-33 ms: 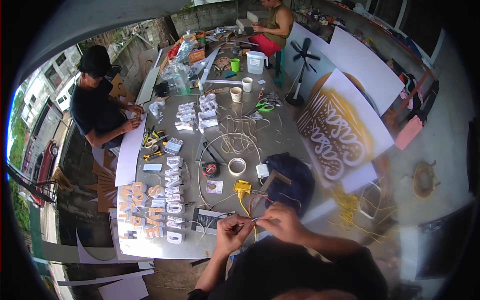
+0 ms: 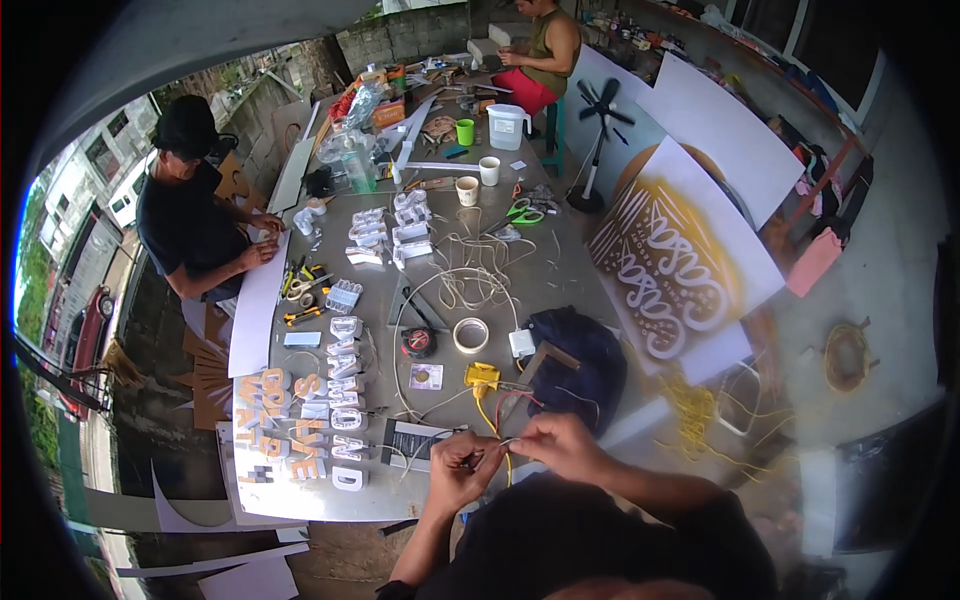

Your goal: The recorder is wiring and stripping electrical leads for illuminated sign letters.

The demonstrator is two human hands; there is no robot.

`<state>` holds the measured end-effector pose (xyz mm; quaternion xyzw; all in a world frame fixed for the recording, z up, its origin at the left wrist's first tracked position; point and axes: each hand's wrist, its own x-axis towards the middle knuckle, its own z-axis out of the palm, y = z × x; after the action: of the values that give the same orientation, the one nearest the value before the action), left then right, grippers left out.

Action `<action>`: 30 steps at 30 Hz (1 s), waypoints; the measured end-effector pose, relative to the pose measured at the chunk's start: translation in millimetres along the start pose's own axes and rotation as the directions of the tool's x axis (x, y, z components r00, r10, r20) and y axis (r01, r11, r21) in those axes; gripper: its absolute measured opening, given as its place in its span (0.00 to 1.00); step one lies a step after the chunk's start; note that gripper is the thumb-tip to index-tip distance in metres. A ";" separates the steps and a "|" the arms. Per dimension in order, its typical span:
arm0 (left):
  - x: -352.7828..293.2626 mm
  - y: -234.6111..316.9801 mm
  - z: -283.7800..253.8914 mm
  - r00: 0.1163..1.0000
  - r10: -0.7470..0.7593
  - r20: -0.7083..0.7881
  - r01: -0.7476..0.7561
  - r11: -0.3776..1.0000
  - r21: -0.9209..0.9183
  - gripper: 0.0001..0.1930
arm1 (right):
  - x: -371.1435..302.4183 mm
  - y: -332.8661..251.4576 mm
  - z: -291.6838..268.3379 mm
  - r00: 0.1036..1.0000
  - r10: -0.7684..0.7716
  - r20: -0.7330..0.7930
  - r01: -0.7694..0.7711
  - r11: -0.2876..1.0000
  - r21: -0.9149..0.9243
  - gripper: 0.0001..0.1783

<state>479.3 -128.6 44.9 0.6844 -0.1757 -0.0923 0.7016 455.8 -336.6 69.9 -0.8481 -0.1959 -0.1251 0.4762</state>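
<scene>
Together, both hands (image 2: 465,470) (image 2: 565,447) pinch a thin pale wire (image 2: 508,440).

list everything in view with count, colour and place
table: one, grey, centre
co-workers: two, dark and olive tops, left, far end
fan: one, black, right
sign panel: one, white and gold, right
clutter: uncountable, mixed, far end
pitcher: one, whitish, far end
cups: three, two pale, one green, far half
scissors: one, green-handled, right of cups
letter pieces: many, white and tan, near left
tape measure: one, red and black, mid-table
tape roll: one, pale, beside tape measure
bundle: one, dark blue, near right
corded block: one, yellow, left of bundle
thin wire: one, pale, near edge
left hand: one, bare, pinching wire
right hand: one, bare, pinching wire
</scene>
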 end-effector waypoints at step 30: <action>-0.8 -4.8 2.9 0.993 0.118 -0.019 -0.105 0.941 0.322 0.03 | -8.1 12.3 15.1 0.669 0.648 0.364 -0.683 0.342 0.646 0.05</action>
<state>478.0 -131.2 40.0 0.7799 -0.2133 -0.0094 0.5883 454.5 -331.1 49.6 -0.5837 0.1233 0.1887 0.7800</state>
